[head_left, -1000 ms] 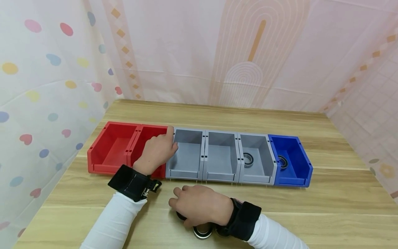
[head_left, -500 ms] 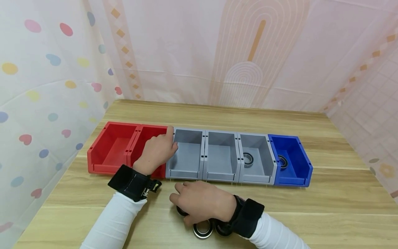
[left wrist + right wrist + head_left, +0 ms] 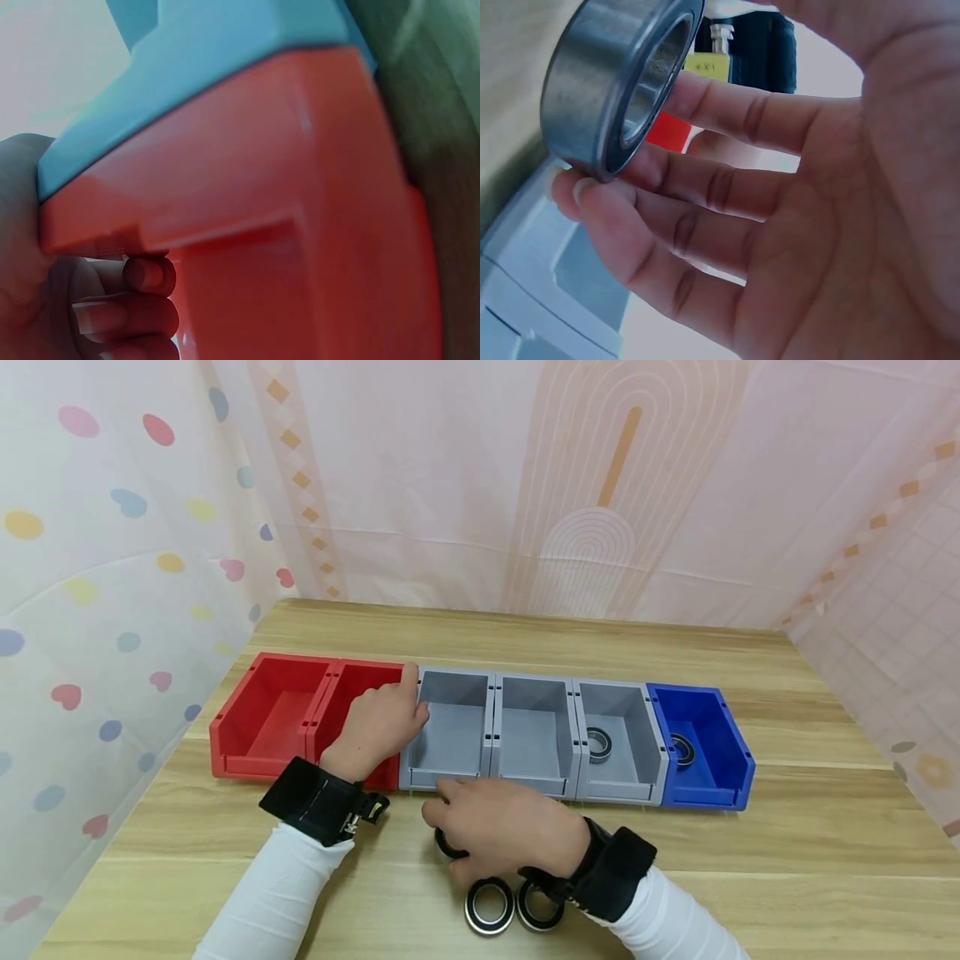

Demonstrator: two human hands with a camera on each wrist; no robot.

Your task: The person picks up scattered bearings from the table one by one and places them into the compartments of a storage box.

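My left hand (image 3: 378, 722) grips the side wall where the second red bin (image 3: 330, 710) meets the first grey bin (image 3: 450, 727). In the left wrist view its fingers (image 3: 135, 315) curl under the red rim. My right hand (image 3: 506, 827) holds a ball bearing (image 3: 592, 90) by its edge, just in front of the grey bins and low over the table. From the head this bearing is mostly covered by the hand. Two more bearings lie flat on the table beneath the right wrist, a left bearing (image 3: 471, 907) and a right bearing (image 3: 525, 917).
The bins form one row: two red, three grey, then a blue bin (image 3: 738, 777) at the right end. One bearing (image 3: 607, 747) leans in the rightmost grey bin, another bearing (image 3: 688, 752) in the blue one. A curtain (image 3: 450, 485) hangs behind the wooden table (image 3: 810, 860).
My right hand has shifted away from me and slightly right with its bearing, uncovering the two bearings on the table. The left hand has stayed in place.
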